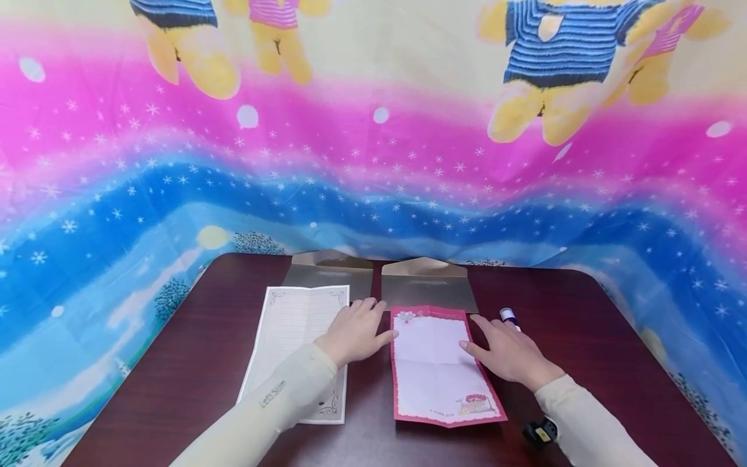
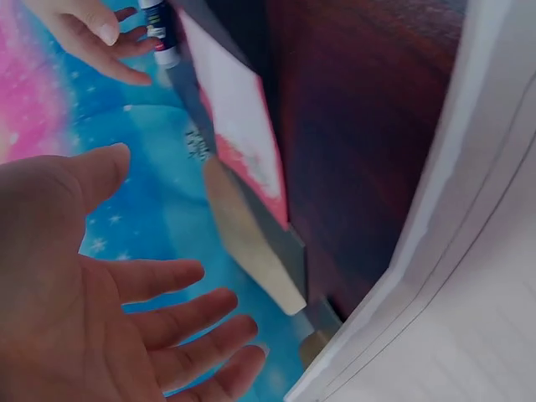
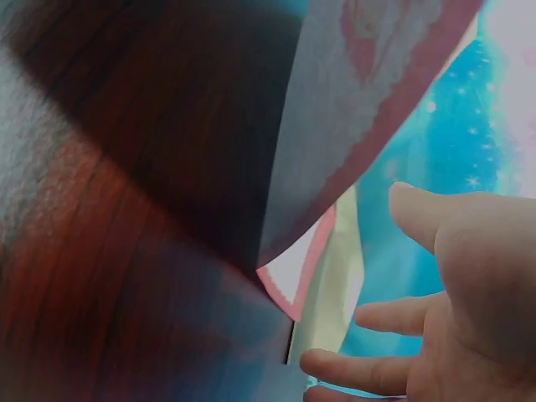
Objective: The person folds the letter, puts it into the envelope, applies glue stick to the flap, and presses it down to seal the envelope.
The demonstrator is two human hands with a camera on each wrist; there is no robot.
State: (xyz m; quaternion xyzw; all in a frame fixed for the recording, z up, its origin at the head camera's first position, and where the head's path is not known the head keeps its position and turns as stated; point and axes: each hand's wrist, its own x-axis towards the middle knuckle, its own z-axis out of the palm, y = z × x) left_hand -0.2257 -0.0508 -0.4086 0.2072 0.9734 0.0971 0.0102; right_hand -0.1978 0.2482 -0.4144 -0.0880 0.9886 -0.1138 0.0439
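Note:
A pink-bordered sheet of letter paper [image 1: 434,363], creased down and across its middle, lies on the table between my two hands. My left hand [image 1: 353,329] is over the gap between this sheet and a cream lined sheet [image 1: 303,324], thumb tip near the pink sheet's left edge. In the left wrist view its fingers spread with nothing in them. My right hand [image 1: 510,350] hovers at the pink sheet's right edge, fingers extended and holding nothing. Just beyond it lies a glue stick [image 1: 509,316], partly hidden by that hand.
Two dark envelopes, a left one [image 1: 327,272] and a right one [image 1: 428,285], lie at the table's far edge with flaps raised. Behind the dark red wooden table [image 1: 192,363] hangs a colourful printed cloth [image 1: 373,155]. A black device [image 1: 539,431] is strapped at the right wrist.

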